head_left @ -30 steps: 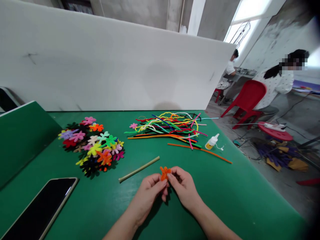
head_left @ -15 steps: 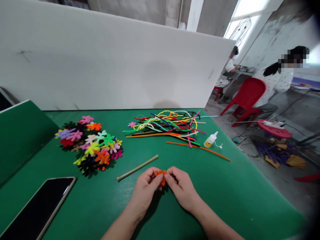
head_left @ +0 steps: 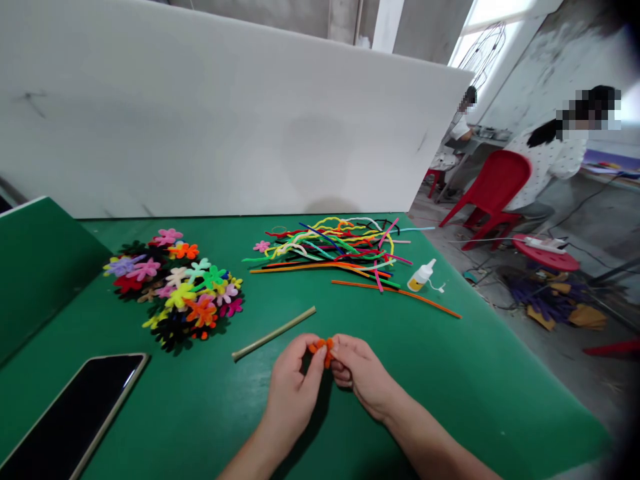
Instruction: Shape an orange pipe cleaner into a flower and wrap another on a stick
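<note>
Between my two hands is a small orange pipe cleaner flower [head_left: 321,345], partly covered by the fingers. My left hand [head_left: 299,373] pinches it from the left with thumb and fingertips. From the right, my right hand [head_left: 361,370] pinches its other side, the lower fingers curled in. Just beyond my left hand lies a thin pale green stick [head_left: 274,333]. Farther off, a single orange pipe cleaner [head_left: 395,291] rests on the green table [head_left: 430,380].
A heap of colourful pipe cleaner flowers [head_left: 177,293] lies left, with a phone [head_left: 75,420] nearer me. Loose pipe cleaners [head_left: 335,247] and a small glue bottle [head_left: 421,276] lie toward the back. A white partition [head_left: 225,120] closes the far side; people sit at the right.
My right hand has turned slightly and its lower fingers now show curled below the flower. Both hands still pinch the flower. The view has shifted a little.
</note>
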`<state>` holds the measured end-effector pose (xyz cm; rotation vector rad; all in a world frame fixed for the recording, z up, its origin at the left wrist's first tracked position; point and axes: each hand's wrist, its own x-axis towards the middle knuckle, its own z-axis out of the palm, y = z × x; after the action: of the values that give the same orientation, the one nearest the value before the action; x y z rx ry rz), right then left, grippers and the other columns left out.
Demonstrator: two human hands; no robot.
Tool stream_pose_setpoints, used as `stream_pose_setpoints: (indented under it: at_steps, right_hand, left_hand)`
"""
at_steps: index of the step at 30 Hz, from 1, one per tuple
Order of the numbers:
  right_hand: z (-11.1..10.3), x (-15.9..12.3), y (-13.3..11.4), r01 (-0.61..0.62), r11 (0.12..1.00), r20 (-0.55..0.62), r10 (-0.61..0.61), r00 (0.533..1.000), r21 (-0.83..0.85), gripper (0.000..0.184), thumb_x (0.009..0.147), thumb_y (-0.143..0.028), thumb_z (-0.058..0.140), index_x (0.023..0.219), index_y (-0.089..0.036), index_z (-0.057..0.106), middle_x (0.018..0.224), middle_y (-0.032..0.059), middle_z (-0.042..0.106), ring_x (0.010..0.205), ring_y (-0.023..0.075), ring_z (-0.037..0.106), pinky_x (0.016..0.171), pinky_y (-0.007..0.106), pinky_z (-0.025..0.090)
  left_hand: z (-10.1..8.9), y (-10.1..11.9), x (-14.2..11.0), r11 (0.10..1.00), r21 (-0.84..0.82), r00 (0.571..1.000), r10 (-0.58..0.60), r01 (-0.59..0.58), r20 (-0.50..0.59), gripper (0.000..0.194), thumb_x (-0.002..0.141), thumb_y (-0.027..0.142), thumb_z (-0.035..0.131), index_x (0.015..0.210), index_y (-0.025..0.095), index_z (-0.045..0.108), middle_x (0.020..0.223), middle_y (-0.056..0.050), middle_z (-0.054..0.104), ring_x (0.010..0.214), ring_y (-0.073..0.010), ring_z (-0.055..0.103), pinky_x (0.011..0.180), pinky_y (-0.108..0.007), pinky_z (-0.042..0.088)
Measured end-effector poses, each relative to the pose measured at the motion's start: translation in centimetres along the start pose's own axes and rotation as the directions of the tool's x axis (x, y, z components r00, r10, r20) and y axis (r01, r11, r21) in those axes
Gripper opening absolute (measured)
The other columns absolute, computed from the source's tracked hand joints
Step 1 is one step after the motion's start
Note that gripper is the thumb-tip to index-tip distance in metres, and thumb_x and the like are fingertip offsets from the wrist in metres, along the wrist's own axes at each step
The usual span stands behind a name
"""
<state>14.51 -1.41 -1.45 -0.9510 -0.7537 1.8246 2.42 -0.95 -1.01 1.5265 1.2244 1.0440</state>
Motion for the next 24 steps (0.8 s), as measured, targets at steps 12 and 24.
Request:
stream_pose_setpoints:
  at_steps: [12,24]
  right_hand:
    - [0.22,-0.01,0.05,-0.062,0.989,0.024,0.059,0.998,0.131,0.026,0.073,-0.031,0.058,0.061,-0.015,0.041,0.049,-0.0079,0.032,0.040,0.0023,0.019,0.039,0.018,0.011]
    - [-0.06,-0.52,-0.47,0.294,0.631,0.041,-0.383,0.923,-0.718,0.027,0.084,-0.031,0.040,0.062,-0.016,0.043,0.058,-0.0034,0.039,0.055,0.0094,0.035,0.052,0.022,0.028]
  left_hand:
    - [-0.09,0.08,0.33,0.991,-0.118,0.997,-0.071,0.070,-0.010,0.007,0.076,0.022,0.050,0.073,0.017,0.054,0.066,0.001,0.057,0.060,-0.0121,0.052,0.058,-0.022,0.042]
    - [-0.03,0.28,0.43,0.923,-0.303,0.971,-0.230,0.237,0.061,0.009,0.070,0.023,0.058,0.066,0.015,0.055,0.056,0.004,0.052,0.052,-0.0082,0.044,0.050,-0.018,0.037]
